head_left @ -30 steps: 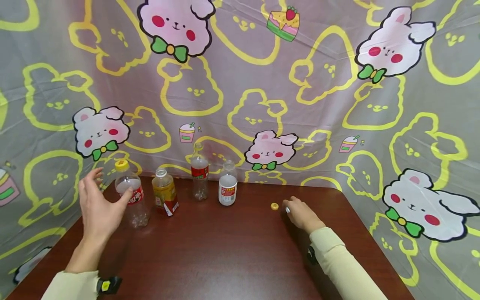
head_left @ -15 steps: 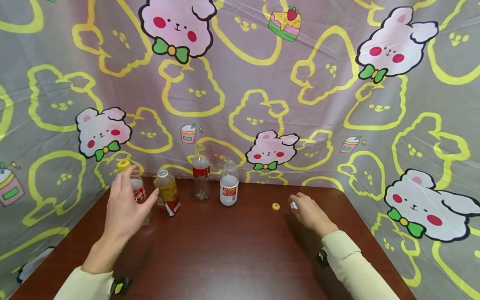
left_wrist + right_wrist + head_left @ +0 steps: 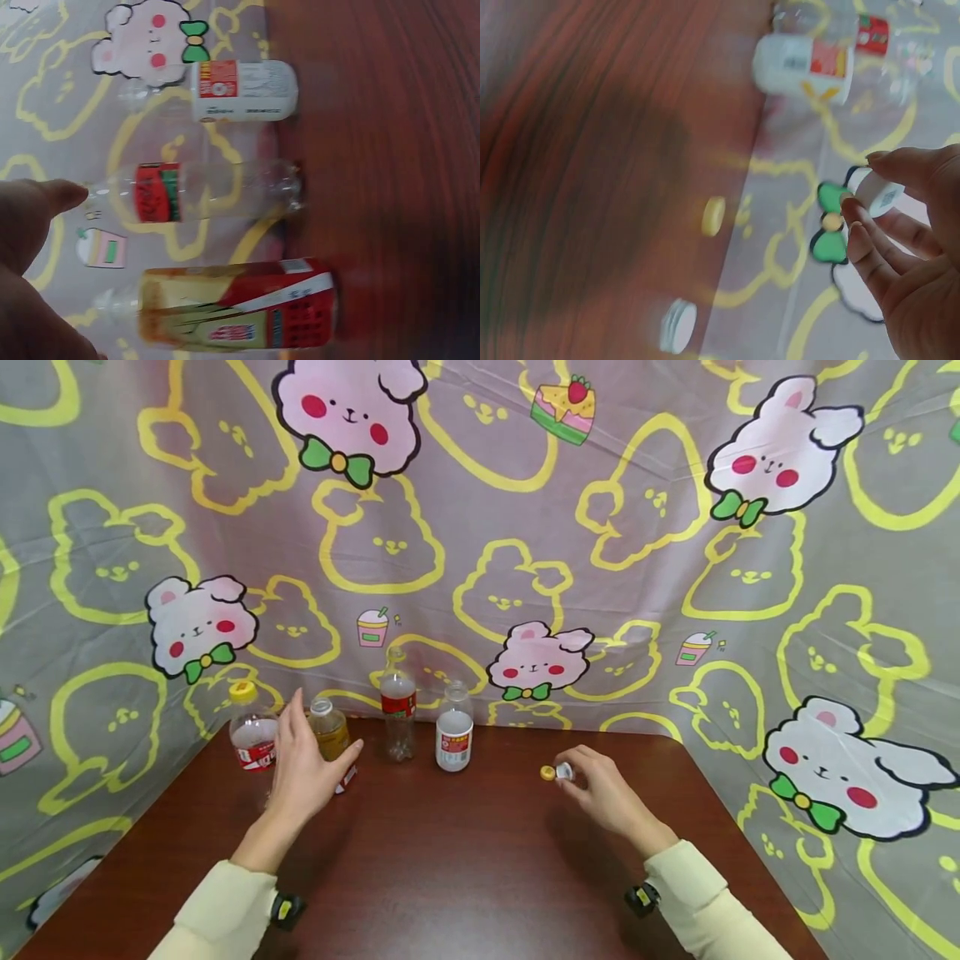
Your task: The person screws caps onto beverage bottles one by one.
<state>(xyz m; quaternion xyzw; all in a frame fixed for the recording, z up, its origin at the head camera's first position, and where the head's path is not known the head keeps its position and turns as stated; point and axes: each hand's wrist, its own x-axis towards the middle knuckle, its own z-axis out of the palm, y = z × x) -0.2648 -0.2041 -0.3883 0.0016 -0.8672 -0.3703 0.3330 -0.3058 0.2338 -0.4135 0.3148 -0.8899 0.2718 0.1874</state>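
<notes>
My right hand [image 3: 603,789] pinches a white bottle cap [image 3: 876,193] between thumb and fingers, above the table. My left hand [image 3: 303,768] is raised with thumb and fingers spread, holding nothing, in front of a bottle with a yellow-and-red label [image 3: 333,735]. That bottle is uncapped and partly hidden by the hand. To its left stands a clear bottle with a red label [image 3: 255,752] and a yellow cap [image 3: 242,692]. On the other side are an uncapped clear bottle with a red label [image 3: 399,703] and an uncapped bottle with a white label [image 3: 454,742].
A yellow cap [image 3: 714,216] lies on the dark wooden table [image 3: 465,860] left of my right hand. Another cap, silvery white [image 3: 679,327], lies farther right in the right wrist view. A patterned cloth [image 3: 465,527] hangs behind the table and along its sides.
My left hand has moved right, from beside the yellow-capped bottle to before the yellow-and-red-labelled one. My right hand has turned and come up off the table with the white bottle cap.
</notes>
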